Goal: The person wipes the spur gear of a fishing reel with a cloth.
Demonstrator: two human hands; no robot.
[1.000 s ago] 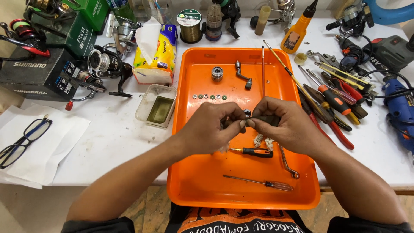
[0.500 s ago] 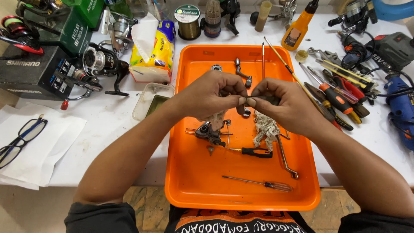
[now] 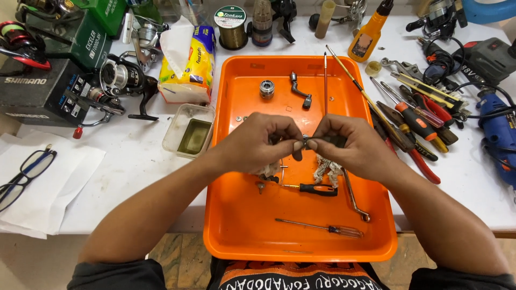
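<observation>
Both hands [image 3: 309,145] pinch a small metal part [image 3: 304,143] between fingertips above the orange tray [image 3: 242,225].

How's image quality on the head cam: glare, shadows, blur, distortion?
Head view: even, soft light; faint shadows under both hands on the glossy orange plastic tray, which shows mild sheen, no hard glare. The left hand and right hand are sharp, no motion blur. Wide-angle bending shows at the edges.

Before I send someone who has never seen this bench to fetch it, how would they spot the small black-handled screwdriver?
Find the orange tray at the middle of the white table. Just below both hands lies the small screwdriver, pointing left. Its stubby black handle with an orange end sets it apart from the longer, clear-handled screwdriver nearer the tray's front edge.
</observation>
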